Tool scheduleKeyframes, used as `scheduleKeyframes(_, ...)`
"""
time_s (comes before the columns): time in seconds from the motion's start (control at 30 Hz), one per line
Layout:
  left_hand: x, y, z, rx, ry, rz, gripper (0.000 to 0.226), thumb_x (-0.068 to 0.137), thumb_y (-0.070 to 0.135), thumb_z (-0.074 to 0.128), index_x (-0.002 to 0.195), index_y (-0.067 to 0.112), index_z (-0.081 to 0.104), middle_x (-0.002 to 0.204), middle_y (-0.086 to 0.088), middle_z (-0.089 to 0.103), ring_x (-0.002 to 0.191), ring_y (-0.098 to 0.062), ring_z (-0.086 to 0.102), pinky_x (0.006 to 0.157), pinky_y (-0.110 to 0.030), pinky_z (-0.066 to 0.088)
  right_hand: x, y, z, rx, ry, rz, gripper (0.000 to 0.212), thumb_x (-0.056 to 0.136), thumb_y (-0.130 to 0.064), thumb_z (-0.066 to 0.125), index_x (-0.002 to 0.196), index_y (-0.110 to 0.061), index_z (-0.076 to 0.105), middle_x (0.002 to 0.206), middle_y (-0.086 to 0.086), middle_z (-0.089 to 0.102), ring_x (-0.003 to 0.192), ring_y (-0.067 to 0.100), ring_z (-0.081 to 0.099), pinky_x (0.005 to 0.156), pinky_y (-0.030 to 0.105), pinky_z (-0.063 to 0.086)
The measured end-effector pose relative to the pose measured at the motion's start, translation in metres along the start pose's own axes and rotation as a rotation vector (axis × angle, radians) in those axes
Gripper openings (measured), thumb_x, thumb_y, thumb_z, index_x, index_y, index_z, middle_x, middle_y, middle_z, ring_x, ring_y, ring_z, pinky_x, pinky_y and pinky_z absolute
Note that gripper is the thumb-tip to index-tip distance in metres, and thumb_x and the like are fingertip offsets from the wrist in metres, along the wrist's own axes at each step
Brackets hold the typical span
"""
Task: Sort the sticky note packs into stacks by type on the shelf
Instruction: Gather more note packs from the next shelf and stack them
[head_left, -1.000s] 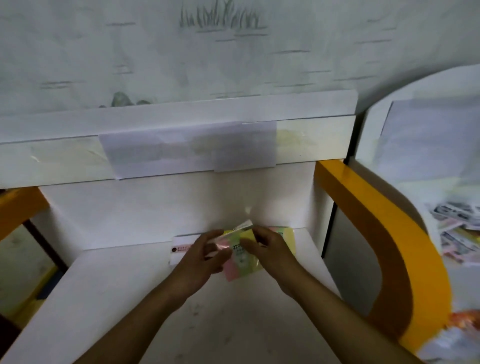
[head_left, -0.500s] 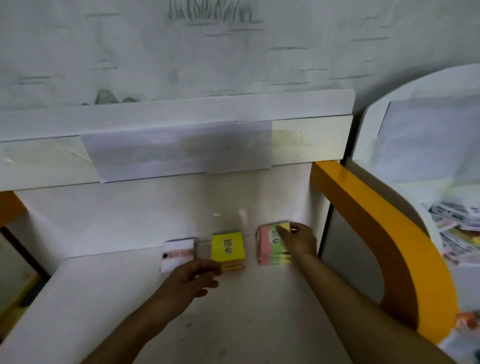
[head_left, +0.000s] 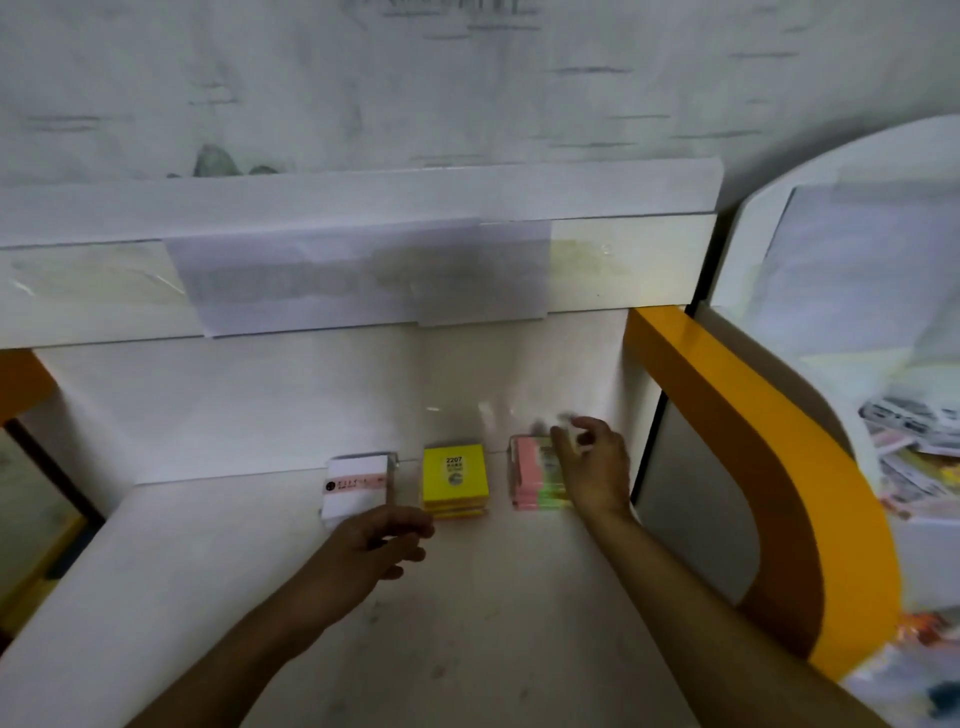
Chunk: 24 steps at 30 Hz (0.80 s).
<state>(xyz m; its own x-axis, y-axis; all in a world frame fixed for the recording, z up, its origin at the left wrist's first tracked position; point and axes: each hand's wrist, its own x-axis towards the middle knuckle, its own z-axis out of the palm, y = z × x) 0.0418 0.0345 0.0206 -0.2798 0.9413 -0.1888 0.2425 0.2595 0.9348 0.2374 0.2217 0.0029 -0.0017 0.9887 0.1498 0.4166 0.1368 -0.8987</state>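
- On shelf (head_left: 208, 571), against back wall: white stack (head_left: 356, 486), yellow stack (head_left: 454, 480), pink-green stack (head_left: 535, 480), set apart.
- Right hand (head_left: 595, 467) over pink-green stack, fingers spread, gripping nothing.
- Left hand (head_left: 374, 545) before white stack, fingers loose, empty.

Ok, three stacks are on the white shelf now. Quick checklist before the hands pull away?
1. White packs with pink band stacked at left: ok.
2. Yellow square packs stacked in the middle, apart from their neighbours: ok.
3. Pink-and-green packs squared up: cannot tell, right hand covers part.
4. Right hand empty: ok, fingers spread.
5. Left hand empty, off the stacks: ok.
6. White shelf free of loose packs: ok where visible.
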Motion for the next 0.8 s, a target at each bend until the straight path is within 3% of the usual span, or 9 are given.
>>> scheduleKeyframes(0.13, -0.011, 0.013, 0.017, -0.043, 0.069, 0.033, 0.029, 0.093, -0.004, 0.052, 0.107, 0.018, 0.064, 0.112, 0.002, 0.069, 0.109, -0.022, 0.064, 0.086, -0.031, 0.05, -0.028, -0.02, -0.024, -0.035, -0.314, -0.16, 0.024, 0.088, -0.013, 0.065, 0.112, -0.01, 0.067, 0.107, 0.005, 0.063, 0.071, 0.003, 0.062, 0.059, 0.004, 0.043)
scheduleKeyframes(0.2, -0.021, 0.023, 0.024, -0.034, 0.11, 0.067, 0.028, 0.09, -0.002, 0.059, 0.105, 0.021, 0.065, 0.113, -0.003, 0.068, 0.111, -0.027, 0.062, 0.09, -0.035, 0.049, -0.039, -0.026, -0.034, -0.013, -0.37, -0.206, 0.029, 0.088, -0.015, 0.064, 0.116, -0.014, 0.065, 0.113, 0.003, 0.065, 0.083, 0.009, 0.064, 0.07, 0.011, 0.048)
scheduleKeyframes(0.27, -0.031, 0.035, 0.031, -0.013, 0.13, 0.122, 0.028, 0.085, 0.002, 0.066, 0.104, 0.024, 0.066, 0.112, -0.005, 0.07, 0.11, -0.031, 0.062, 0.09, -0.036, 0.049, -0.051, -0.034, -0.048, 0.045, -0.437, -0.237, 0.032, 0.085, -0.017, 0.066, 0.117, -0.016, 0.064, 0.113, 0.002, 0.066, 0.099, 0.02, 0.064, 0.089, 0.033, 0.053)
scheduleKeyframes(0.33, -0.043, 0.05, 0.042, -0.031, 0.129, 0.172, 0.031, 0.088, -0.004, 0.06, 0.107, 0.02, 0.064, 0.11, -0.002, 0.07, 0.109, -0.028, 0.063, 0.086, -0.03, 0.05, -0.062, -0.044, -0.065, 0.123, -0.512, -0.248, 0.032, 0.086, -0.015, 0.067, 0.118, -0.014, 0.063, 0.11, 0.004, 0.066, 0.101, 0.025, 0.065, 0.089, 0.049, 0.054)
scheduleKeyframes(0.43, -0.066, 0.083, 0.053, -0.055, 0.111, 0.283, 0.033, 0.09, -0.006, 0.056, 0.114, 0.015, 0.06, 0.111, 0.003, 0.068, 0.107, -0.022, 0.064, 0.081, -0.018, 0.053, -0.083, -0.067, -0.101, 0.102, -0.57, -0.345, 0.03, 0.091, -0.013, 0.062, 0.121, -0.011, 0.062, 0.118, 0.007, 0.066, 0.103, 0.023, 0.065, 0.086, 0.042, 0.056)
scheduleKeyframes(0.57, -0.094, 0.133, 0.075, -0.037, 0.049, 0.448, 0.034, 0.089, -0.005, 0.056, 0.107, 0.022, 0.063, 0.111, 0.004, 0.071, 0.097, -0.016, 0.067, 0.078, -0.018, 0.054, -0.111, -0.083, -0.159, 0.08, -0.525, -0.424, 0.032, 0.092, -0.016, 0.06, 0.124, -0.015, 0.06, 0.12, 0.003, 0.066, 0.096, 0.01, 0.064, 0.073, 0.016, 0.054)
scheduleKeyframes(0.67, -0.113, 0.162, 0.11, -0.029, -0.05, 0.57, 0.031, 0.092, 0.0, 0.054, 0.108, 0.024, 0.062, 0.105, 0.003, 0.071, 0.089, -0.01, 0.069, 0.075, -0.019, 0.057, -0.13, -0.076, -0.206, 0.116, -0.413, -0.401, 0.027, 0.091, -0.014, 0.062, 0.117, -0.017, 0.064, 0.11, 0.004, 0.07, 0.089, 0.013, 0.068, 0.08, 0.024, 0.054)
scheduleKeyframes(0.8, -0.138, 0.177, 0.176, -0.034, -0.178, 0.641, 0.025, 0.093, 0.006, 0.054, 0.113, 0.019, 0.06, 0.106, 0.001, 0.068, 0.09, -0.013, 0.069, 0.075, -0.024, 0.058, -0.147, -0.058, -0.276, 0.161, -0.279, -0.348, 0.019, 0.093, -0.013, 0.059, 0.11, -0.017, 0.067, 0.092, 0.004, 0.072, 0.072, 0.008, 0.068, 0.066, 0.02, 0.053)
